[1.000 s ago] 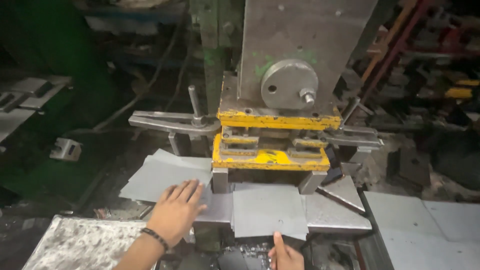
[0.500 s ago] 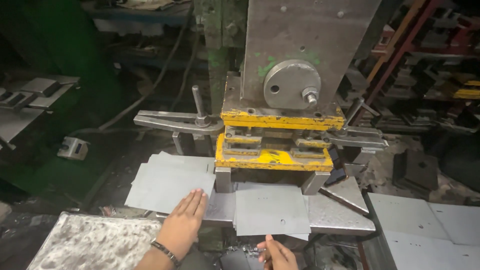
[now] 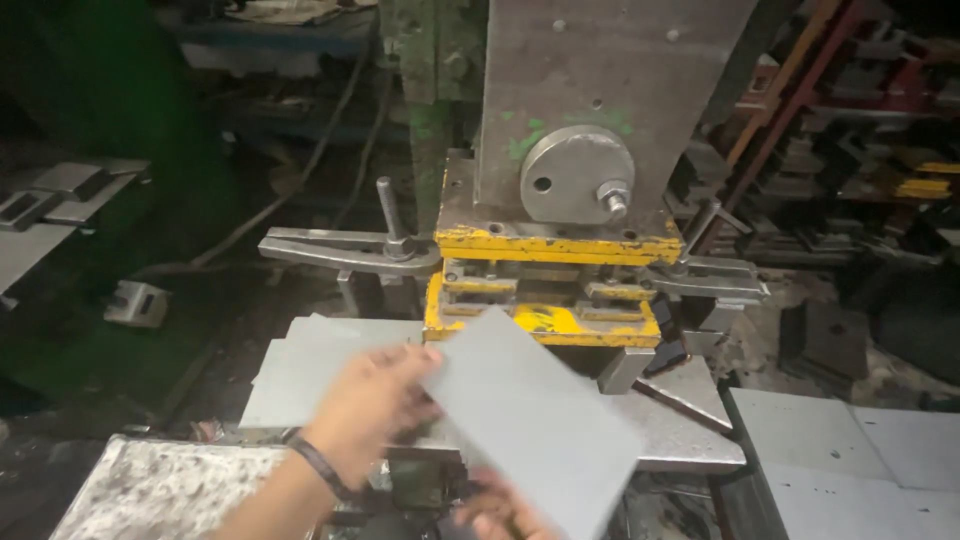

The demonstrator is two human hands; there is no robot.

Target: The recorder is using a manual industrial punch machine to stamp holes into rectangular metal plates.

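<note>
I am holding a flat grey metal sheet [image 3: 530, 420] tilted across the lower middle of the frame, lifted clear of the press bed [image 3: 690, 440] and covering part of it. My left hand [image 3: 375, 405], with a dark band at the wrist, is gripping the sheet's left edge, its grip clenched on the metal with fingers over the top face. My right hand [image 3: 495, 510] is showing only partly at the bottom edge, under the sheet's lower corner; it is blurred, so it seems to be supporting the sheet from below, but I cannot tell how its grip is set. Just behind the sheet, a yellow die block [image 3: 545, 320] is sitting under the grey press ram [image 3: 600, 110] with its round disc and bolt. A stack of similar grey sheets [image 3: 320, 365] is lying to the left of the die. More grey plates [image 3: 850, 450] are resting at lower right, and a speckled table [image 3: 160, 490] is filling the lower left.
</note>
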